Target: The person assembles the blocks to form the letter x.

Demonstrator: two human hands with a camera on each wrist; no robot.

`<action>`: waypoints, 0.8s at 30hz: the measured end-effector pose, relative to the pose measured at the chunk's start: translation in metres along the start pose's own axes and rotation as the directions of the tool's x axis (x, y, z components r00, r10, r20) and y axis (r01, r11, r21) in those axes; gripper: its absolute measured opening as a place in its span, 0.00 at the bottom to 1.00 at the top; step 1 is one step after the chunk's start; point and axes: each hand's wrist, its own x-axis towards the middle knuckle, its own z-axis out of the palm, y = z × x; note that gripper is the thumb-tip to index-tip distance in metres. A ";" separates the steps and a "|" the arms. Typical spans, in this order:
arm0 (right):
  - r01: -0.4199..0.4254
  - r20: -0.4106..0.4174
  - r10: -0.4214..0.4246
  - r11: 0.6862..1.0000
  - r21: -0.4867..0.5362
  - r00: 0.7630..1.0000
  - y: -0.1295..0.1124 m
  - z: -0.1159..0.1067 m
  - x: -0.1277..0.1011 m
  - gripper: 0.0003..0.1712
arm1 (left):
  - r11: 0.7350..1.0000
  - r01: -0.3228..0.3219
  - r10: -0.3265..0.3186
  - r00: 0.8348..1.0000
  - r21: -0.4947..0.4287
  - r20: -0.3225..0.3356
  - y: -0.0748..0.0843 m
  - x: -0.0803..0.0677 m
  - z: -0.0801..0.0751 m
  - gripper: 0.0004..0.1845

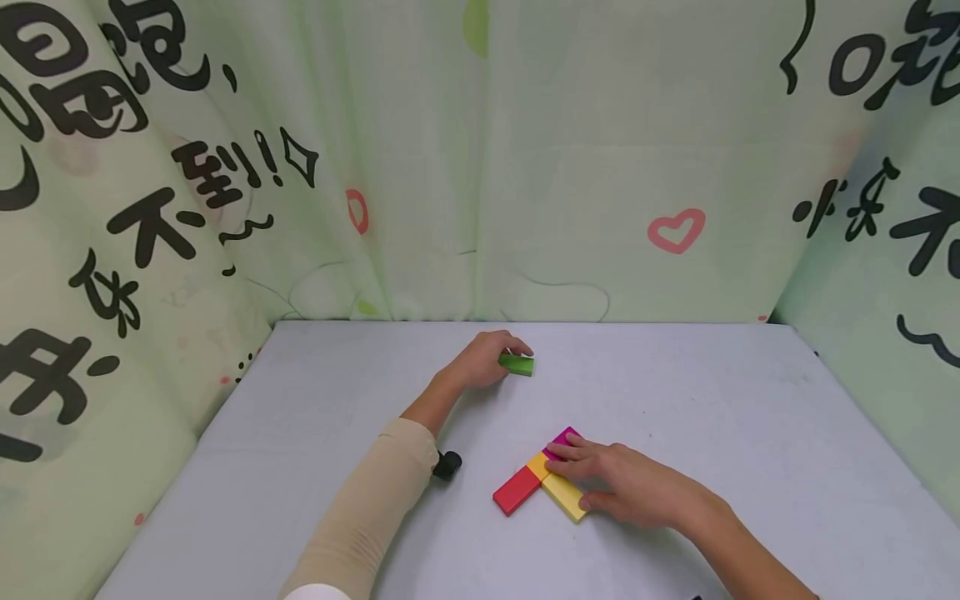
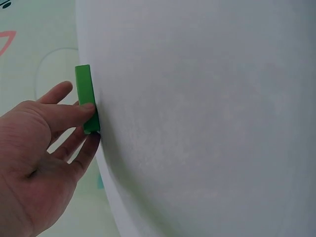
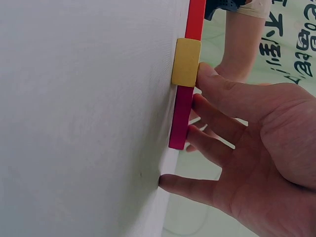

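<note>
The right hand (image 1: 630,483) lies nearest, fingers spread flat, pressing on the joined yellow block (image 1: 564,493), red block (image 1: 516,490) and magenta block (image 1: 564,438) on the grey table (image 1: 712,400). Farther back, the left hand (image 1: 480,360) pinches a green block (image 1: 517,364) by one end. It looks a small, stiff, smooth, light bar, probably best held across its long sides.

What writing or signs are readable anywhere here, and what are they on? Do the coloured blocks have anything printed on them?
"不" in black brush strokes, on the curtain at left; it shows again at the right edge, cut off.
"到!!" with a small diamond, on the same curtain above it.
Other large black characters there are cut off or folded: not readable.
Signs on the curtain: a red outlined heart.
The green block, red block, yellow block and magenta block: no text.
</note>
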 end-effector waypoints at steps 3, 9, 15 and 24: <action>0.005 -0.002 -0.005 1.000 -0.002 1.000 0.000 0.000 0.000 0.34 | 1.000 -0.001 0.001 1.000 0.004 0.004 0.000 0.000 0.000 0.27; 0.017 -0.007 -0.017 1.000 0.000 1.000 0.000 0.000 -0.001 0.34 | 1.000 0.000 0.000 1.000 0.006 0.011 0.001 0.000 0.000 0.27; 0.012 -0.007 -0.012 1.000 0.001 1.000 0.000 0.000 -0.001 0.34 | 1.000 0.008 -0.008 1.000 0.000 0.027 0.002 -0.001 -0.001 0.27; 0.004 -0.007 -0.004 1.000 0.001 1.000 0.000 0.000 -0.001 0.33 | 1.000 -0.009 0.009 0.999 0.002 0.042 0.004 -0.005 -0.004 0.28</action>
